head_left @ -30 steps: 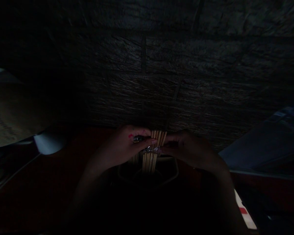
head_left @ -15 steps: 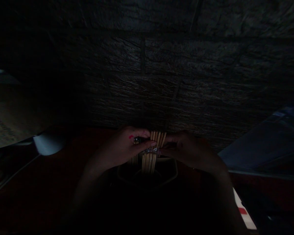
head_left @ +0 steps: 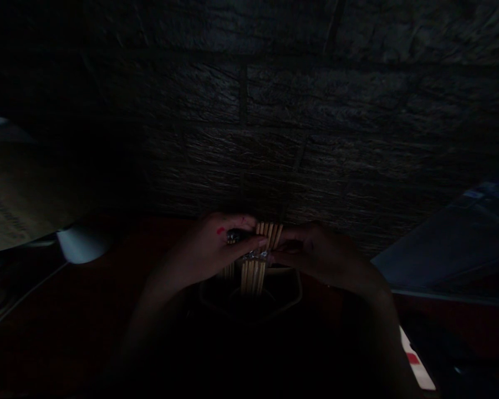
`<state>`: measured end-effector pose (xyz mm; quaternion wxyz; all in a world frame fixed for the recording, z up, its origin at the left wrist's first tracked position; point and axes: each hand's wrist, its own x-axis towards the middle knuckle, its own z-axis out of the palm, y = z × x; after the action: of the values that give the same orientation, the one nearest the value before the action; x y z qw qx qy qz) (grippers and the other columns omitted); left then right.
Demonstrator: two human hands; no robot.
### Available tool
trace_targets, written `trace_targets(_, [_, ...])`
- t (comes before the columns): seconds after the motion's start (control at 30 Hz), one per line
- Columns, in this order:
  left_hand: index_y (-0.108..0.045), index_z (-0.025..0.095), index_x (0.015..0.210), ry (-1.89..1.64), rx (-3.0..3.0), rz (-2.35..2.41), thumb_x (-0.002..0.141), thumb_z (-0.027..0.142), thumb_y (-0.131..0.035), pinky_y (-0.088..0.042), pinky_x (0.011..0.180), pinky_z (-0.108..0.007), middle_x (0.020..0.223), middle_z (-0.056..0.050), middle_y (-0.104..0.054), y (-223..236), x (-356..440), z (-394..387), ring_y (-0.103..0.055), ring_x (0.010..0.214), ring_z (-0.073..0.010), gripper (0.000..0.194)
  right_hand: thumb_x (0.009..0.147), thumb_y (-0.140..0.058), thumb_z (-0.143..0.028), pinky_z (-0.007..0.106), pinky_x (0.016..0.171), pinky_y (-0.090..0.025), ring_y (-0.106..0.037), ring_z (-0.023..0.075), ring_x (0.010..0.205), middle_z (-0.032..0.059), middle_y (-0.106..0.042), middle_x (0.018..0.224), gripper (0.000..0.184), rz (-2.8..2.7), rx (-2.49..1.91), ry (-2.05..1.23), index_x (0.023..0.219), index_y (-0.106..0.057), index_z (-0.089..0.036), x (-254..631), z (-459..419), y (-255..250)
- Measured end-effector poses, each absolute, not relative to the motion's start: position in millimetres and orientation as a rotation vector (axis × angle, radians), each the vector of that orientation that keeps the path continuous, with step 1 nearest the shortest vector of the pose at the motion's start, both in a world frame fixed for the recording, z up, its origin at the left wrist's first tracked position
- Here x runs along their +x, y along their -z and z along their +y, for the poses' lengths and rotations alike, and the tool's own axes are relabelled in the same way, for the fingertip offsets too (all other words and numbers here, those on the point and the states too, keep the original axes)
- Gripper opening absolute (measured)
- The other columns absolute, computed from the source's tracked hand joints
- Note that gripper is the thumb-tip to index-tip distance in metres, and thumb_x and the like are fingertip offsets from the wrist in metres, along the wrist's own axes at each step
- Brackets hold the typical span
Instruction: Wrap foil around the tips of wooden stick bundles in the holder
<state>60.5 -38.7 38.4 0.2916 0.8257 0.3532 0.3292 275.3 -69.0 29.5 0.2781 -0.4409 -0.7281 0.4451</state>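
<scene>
Several thin wooden sticks (head_left: 253, 277) stand side by side in a bundle, with shiny clear wrap (head_left: 255, 255) around their middle. My left hand (head_left: 222, 244) pinches the bundle from the left, its thumb lying across the sticks. From the right, my right hand (head_left: 310, 249) grips the same bundle near its upper part; some of its fingers are hidden behind the sticks. Below both hands sits a dark, angular container (head_left: 293, 299), and the lower stick ends reach over its opening. More sticks (head_left: 228, 271) show under my left hand. Dim light hides finer detail.
A dark stone-textured wall (head_left: 241, 155) rises behind the hands. Left are a printed tan bag (head_left: 20, 199), a pale cup-like object (head_left: 83, 244) and a thin cable (head_left: 29, 296). A bluish translucent sheet (head_left: 444, 255) leans at right above a lit screen (head_left: 418, 363). The tabletop (head_left: 87, 310) is reddish.
Almost nothing differs. Both hands keep their grip on the wooden sticks, with only tiny shifts of the fingers and of the camera.
</scene>
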Motion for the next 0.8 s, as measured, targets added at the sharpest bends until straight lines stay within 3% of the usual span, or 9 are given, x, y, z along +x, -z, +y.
trace_targets(0.23, [-0.074,0.020,0.100,-0.910,2.159,0.880,0.086,0.028,-0.069,-0.057,0.084,-0.026,0.102,-0.001,-0.078,-35.5,61.0,-36.5,-0.073,0.092,-0.0170,0.017,0.088,-0.068,-0.029,0.028,0.082,-0.056,-0.073,0.0178,0.095,-0.0028,-0.078,0.101,0.024,-1.976,-1.181,-1.156,0.111,-0.074,-0.030,275.9,-68.5,-31.4])
trace_targets(0.8, [-0.074,0.021,0.102,-0.949,2.156,0.938,0.085,0.033,-0.070,-0.058,0.081,-0.026,0.100,-0.001,-0.078,-35.1,63.2,-39.8,-0.073,0.090,-0.0179,0.021,0.086,-0.071,-0.025,0.031,0.088,-0.057,-0.073,0.0183,0.098,-0.0002,-0.077,0.106,0.021,-1.893,-1.123,-1.203,0.106,-0.074,-0.026,277.9,-70.3,-34.2])
